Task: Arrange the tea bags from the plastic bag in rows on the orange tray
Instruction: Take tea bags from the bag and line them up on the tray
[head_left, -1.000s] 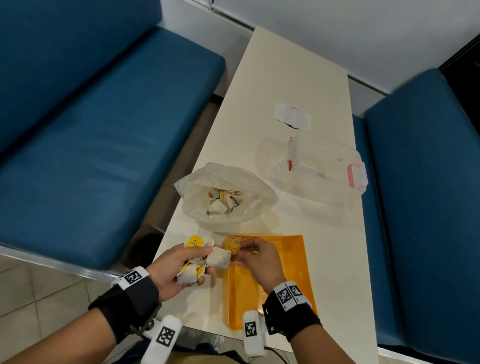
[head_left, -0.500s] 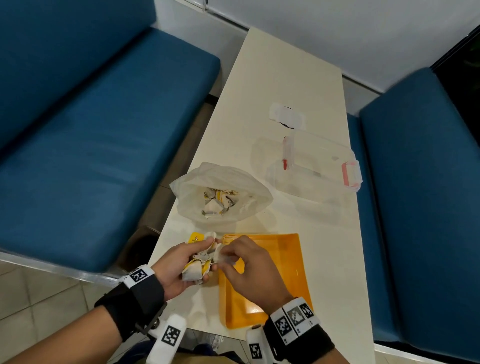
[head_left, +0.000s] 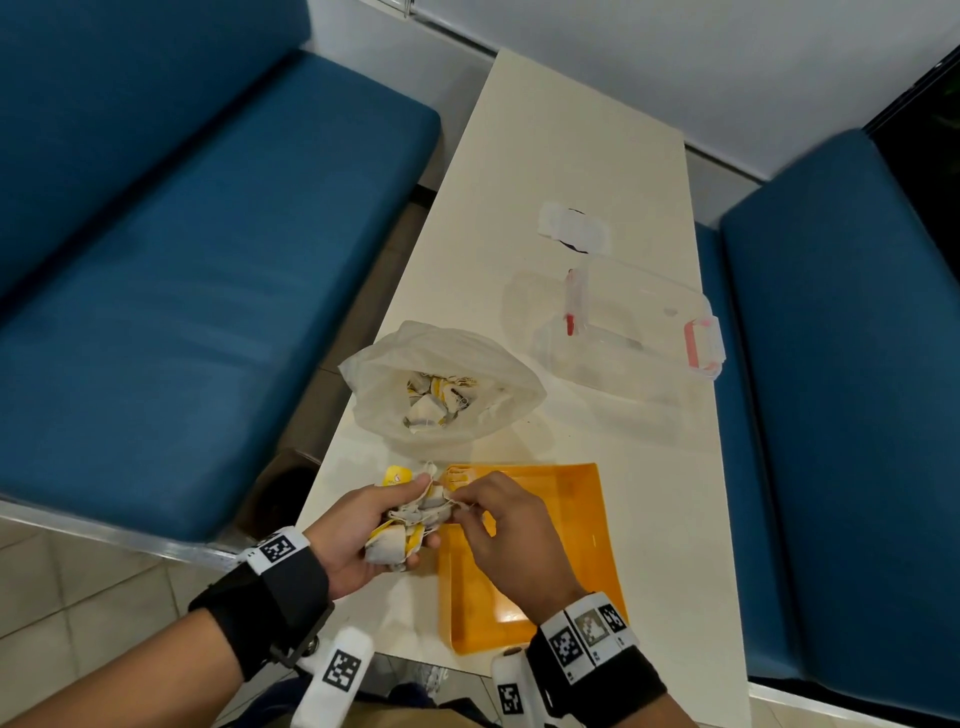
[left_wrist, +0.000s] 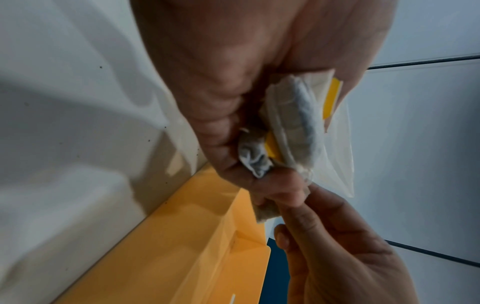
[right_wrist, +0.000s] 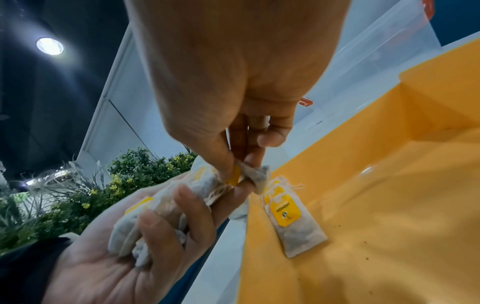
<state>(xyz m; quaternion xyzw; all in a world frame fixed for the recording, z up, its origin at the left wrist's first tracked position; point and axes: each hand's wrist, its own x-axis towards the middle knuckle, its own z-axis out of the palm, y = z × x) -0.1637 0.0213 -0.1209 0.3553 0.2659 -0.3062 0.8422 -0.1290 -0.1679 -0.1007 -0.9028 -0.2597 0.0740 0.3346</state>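
My left hand (head_left: 358, 535) grips a bunch of white tea bags (head_left: 410, 525) with yellow tags, just left of the orange tray (head_left: 582, 525). My right hand (head_left: 498, 525) pinches one tea bag (right_wrist: 255, 176) at the top of that bunch, above the tray's near-left corner. One tea bag (right_wrist: 293, 218) with a yellow label lies flat in the tray's corner. The white plastic bag (head_left: 441, 384) sits open beyond the tray with several tea bags (head_left: 434, 400) inside. In the left wrist view the bunch (left_wrist: 293, 125) shows in my curled fingers.
A clear lidded container (head_left: 639, 327) with pink latches stands on the cream table (head_left: 571, 156) to the right of the bag. A white paper scrap (head_left: 571, 231) lies farther back. Blue benches (head_left: 197, 291) flank the table on both sides.
My right hand left a tea bag in the tray's corner and came back to the bunch in my left hand, where it now pinches another bag.
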